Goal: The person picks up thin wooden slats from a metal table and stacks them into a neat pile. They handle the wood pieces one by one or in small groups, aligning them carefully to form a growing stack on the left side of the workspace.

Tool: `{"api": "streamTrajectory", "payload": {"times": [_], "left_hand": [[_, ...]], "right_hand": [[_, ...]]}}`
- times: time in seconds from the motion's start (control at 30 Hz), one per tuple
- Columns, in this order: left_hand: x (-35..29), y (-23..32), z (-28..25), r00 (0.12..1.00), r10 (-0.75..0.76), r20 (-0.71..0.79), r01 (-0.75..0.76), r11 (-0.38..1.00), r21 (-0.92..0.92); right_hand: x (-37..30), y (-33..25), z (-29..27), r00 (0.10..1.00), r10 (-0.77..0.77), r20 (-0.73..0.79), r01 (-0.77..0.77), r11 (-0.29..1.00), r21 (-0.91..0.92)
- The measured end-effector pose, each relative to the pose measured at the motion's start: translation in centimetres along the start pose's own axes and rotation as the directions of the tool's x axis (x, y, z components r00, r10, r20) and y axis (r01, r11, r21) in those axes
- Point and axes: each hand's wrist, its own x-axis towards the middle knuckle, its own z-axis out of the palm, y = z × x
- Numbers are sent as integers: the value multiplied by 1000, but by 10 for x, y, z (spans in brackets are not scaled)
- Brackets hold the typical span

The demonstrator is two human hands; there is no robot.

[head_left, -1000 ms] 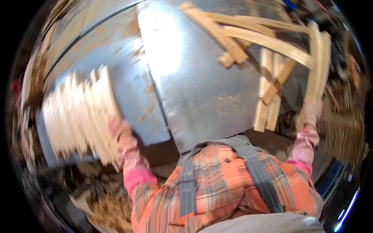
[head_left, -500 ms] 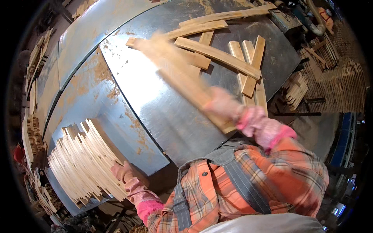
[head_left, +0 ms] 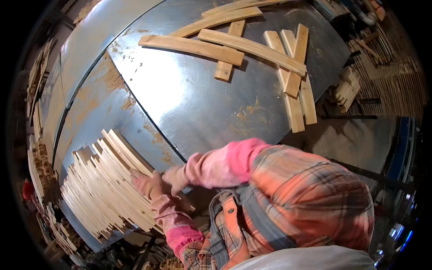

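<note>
A fanned stack of thin pale wooden slats (head_left: 103, 193) lies on the near-left edge of a grey sheet-metal table (head_left: 193, 103). My left hand (head_left: 146, 183), in a pink glove, grips the stack's right end. My right hand (head_left: 176, 177), also gloved, has crossed in front of my chest and is closed on a slat (head_left: 128, 155) lying on top of the stack, right beside my left hand. The slat's near end is hidden under both hands.
Several longer, thicker planks (head_left: 252, 45) lie loosely crossed at the far side of the table, some reaching the right edge (head_left: 297, 103). Small wood blocks (head_left: 346, 87) sit on the floor to the right. Stacked offcuts (head_left: 40, 166) line the left side.
My right hand lifted a slat from the planks at the far right and swung it leftwards across the table. It now rests on the stack beside my left hand.
</note>
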Motion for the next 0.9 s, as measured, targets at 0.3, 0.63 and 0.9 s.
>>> {"api": "streamTrajectory", "payload": {"times": [0.3, 0.63, 0.9], "left_hand": [[-18, 3, 8, 989, -54, 135, 21, 972, 234], [-21, -34, 16, 948, -303, 96, 296, 952, 83], [-47, -53, 36, 991, -103, 80, 82, 970, 231]], "right_hand": [[-325, 236, -261, -77, 619, -781, -804, 425, 416], [-399, 297, -235, 205, 623, -755, -824, 526, 211], [-425, 298, -178, -247, 748, -616, -541, 421, 728]]}}
